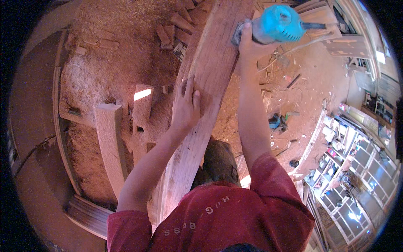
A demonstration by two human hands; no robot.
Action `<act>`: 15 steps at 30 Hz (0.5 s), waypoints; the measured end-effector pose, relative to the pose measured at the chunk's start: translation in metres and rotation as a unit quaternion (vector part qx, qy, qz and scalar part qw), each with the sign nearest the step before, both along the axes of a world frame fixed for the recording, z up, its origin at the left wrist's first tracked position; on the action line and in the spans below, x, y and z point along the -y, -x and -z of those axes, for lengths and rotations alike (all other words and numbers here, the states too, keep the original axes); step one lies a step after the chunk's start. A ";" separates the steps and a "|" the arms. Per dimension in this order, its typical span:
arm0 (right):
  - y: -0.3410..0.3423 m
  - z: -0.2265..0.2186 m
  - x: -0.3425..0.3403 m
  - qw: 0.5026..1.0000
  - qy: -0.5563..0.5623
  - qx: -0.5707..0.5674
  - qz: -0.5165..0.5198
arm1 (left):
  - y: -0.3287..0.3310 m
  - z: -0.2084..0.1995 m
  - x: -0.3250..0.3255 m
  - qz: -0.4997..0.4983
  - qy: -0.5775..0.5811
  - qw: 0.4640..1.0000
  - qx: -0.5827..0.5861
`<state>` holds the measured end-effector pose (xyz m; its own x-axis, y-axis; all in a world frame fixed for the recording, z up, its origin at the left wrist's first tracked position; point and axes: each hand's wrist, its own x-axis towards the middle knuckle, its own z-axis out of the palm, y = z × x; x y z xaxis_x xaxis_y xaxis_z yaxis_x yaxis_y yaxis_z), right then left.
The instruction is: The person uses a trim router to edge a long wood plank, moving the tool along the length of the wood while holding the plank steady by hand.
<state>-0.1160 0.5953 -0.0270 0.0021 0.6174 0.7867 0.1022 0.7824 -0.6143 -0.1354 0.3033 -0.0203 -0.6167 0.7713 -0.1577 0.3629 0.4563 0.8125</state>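
Note:
A long wooden beam [212, 69] runs from the top of the view down beneath my arms to my left side. My left hand [187, 107] rests on its face, fingers stretched out along the wood and holding nothing. Farther up, my right hand [252, 44] grips a teal corded power tool [282, 25] with a rounded, vented motor housing. The tool's dark base [238, 34] sits against the beam's right edge. My palm hides part of its body, so the exact kind of tool is unclear.
Sawdust and shavings cover the ground [121, 42]. Wood offcuts [172, 31] lie beyond the beam; a curved timber [111, 143] stands to the left. On the right are a power cord [294, 49], scattered scraps, a cluttered shelf [331, 161] and a paned window [365, 168].

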 end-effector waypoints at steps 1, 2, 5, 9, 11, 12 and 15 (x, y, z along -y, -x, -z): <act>0.004 0.002 -0.010 0.999 0.010 0.018 0.030 | -0.001 0.000 0.001 0.001 -0.003 1.000 -0.005; 0.008 0.002 -0.022 1.000 0.006 0.008 0.020 | -0.002 0.000 0.002 0.001 0.002 1.000 -0.001; 0.027 -0.009 -0.052 0.999 -0.024 -0.026 -0.022 | 0.000 0.000 0.001 0.001 0.015 1.000 0.014; 0.051 -0.030 -0.047 0.979 0.191 -0.048 -0.044 | 0.002 0.003 0.006 -0.006 0.013 1.000 0.013; 0.049 -0.029 -0.074 0.980 0.195 -0.027 -0.028 | 0.001 0.004 0.003 0.001 0.005 1.000 0.004; 0.049 -0.023 -0.088 0.985 0.170 -0.014 0.008 | 0.000 0.004 0.002 0.003 0.009 1.000 0.001; 0.063 0.007 -0.135 0.973 0.000 0.051 0.225 | 0.000 0.003 0.001 -0.002 0.008 1.000 0.003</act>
